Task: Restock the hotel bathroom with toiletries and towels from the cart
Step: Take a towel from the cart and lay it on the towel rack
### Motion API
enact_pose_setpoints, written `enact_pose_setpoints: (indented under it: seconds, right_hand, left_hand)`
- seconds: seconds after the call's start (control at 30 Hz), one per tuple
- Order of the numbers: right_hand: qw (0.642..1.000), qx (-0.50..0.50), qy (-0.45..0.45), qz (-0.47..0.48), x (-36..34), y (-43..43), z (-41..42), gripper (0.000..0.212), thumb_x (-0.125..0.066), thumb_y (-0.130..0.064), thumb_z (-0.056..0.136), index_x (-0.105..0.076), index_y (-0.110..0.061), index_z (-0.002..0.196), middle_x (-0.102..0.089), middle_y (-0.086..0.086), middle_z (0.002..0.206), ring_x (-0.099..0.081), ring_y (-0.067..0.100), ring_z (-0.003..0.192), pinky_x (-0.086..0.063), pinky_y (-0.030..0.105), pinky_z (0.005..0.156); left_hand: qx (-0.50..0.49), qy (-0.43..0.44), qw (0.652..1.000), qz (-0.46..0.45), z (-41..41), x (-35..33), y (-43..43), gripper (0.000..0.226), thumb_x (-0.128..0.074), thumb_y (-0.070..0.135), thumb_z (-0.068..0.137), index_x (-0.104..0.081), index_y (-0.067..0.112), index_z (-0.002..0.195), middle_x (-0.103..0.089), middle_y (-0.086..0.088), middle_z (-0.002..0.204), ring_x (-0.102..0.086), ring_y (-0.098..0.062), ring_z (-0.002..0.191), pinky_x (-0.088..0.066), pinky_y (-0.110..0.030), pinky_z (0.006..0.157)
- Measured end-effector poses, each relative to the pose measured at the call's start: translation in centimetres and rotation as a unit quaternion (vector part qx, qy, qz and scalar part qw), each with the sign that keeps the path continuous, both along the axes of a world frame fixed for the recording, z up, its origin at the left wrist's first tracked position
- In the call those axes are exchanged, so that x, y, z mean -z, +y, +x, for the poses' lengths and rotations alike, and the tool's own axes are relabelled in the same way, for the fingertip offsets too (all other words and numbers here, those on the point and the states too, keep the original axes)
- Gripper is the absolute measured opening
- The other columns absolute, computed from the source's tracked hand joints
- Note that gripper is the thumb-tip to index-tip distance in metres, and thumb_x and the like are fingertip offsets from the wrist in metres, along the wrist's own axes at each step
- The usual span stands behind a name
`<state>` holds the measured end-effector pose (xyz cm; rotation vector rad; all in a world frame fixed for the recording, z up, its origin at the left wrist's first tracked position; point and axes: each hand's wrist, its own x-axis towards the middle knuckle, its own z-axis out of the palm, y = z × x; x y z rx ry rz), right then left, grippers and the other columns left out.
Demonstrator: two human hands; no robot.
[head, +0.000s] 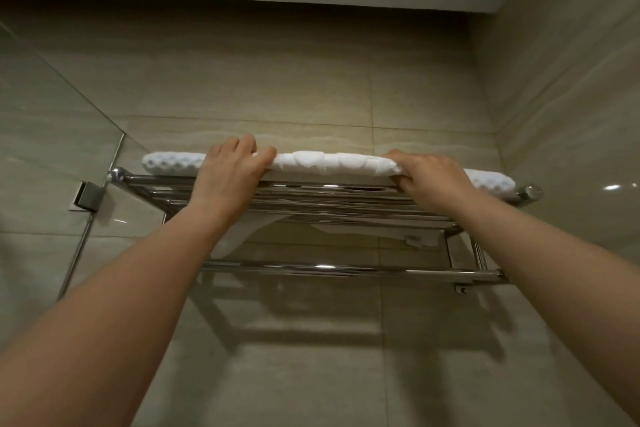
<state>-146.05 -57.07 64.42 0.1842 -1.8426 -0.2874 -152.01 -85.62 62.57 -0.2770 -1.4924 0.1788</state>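
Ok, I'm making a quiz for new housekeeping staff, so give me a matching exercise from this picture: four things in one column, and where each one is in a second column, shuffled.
Things:
1. white towel
2. left hand
3. right hand
4. glass clamp

Places:
A. on the towel, towards its right end
B. at the edge of the glass panel, left of the towel rack
C. lying along the top of the towel rack
D. on the towel, left of its middle

Pairs: 1-C, 2-D, 3-A, 4-B
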Motion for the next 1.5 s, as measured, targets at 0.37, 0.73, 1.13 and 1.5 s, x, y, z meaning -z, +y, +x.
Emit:
enact_pose_setpoints:
  seconds: [0.37, 0.73, 1.13, 1.5]
  right_hand:
    - [0.996, 0.021, -0.083, 0.001, 0.0, 0.9, 1.1, 0.019, -0.041, -0.039, 0.095, -0.052, -0.024, 0.099, -0.058, 0.000, 0.090, -0.052, 0.021, 0.081, -0.040, 0.034, 0.070]
    - [0.999, 0.049, 0.001, 0.010, 4.7, 0.3, 2.3, 0.048, -0.034, -0.038, 0.097, -0.030, -0.019, 0.140, -0.044, 0.006, 0.139, -0.040, 0.024, 0.127, -0.029, 0.039, 0.106]
    - [0.994, 0.013, -0.102, 0.032, 12.8, 1.8, 6.5, 0.053, -0.031, -0.043, 0.098, -0.020, -0.027, 0.147, -0.009, -0.003, 0.159, -0.010, 0.017, 0.145, -0.010, 0.036, 0.116]
    - [0.974, 0.066, -0.215, 0.021, 20.3, 6.4, 11.3, 0.057, -0.028, -0.046, 0.098, -0.013, -0.027, 0.149, -0.002, -0.003, 0.159, -0.003, 0.016, 0.146, -0.007, 0.036, 0.117]
  left_hand:
    - [-0.038, -0.079, 0.993, 0.085, -0.2, 0.7, 0.8, 0.037, -0.046, 0.010, 0.089, -0.039, 0.013, 0.125, -0.050, -0.009, 0.122, -0.044, -0.030, 0.112, -0.031, -0.045, 0.097]
    - [0.040, -0.150, 0.981, 0.114, 2.1, 3.9, 2.7, 0.060, -0.026, 0.044, 0.097, -0.010, 0.017, 0.147, -0.016, -0.005, 0.155, -0.013, -0.022, 0.143, -0.009, -0.052, 0.113]
    - [0.118, -0.268, 0.951, -0.093, 8.3, 12.1, 8.8, 0.078, 0.003, 0.060, 0.076, -0.009, 0.032, 0.148, -0.017, 0.008, 0.156, -0.013, -0.008, 0.142, -0.006, -0.034, 0.115]
    - [0.120, -0.358, 0.908, -0.183, 11.0, 19.0, 13.6, 0.079, 0.005, 0.064, 0.077, -0.012, 0.033, 0.148, -0.018, 0.008, 0.155, -0.015, -0.009, 0.142, -0.007, -0.034, 0.115]
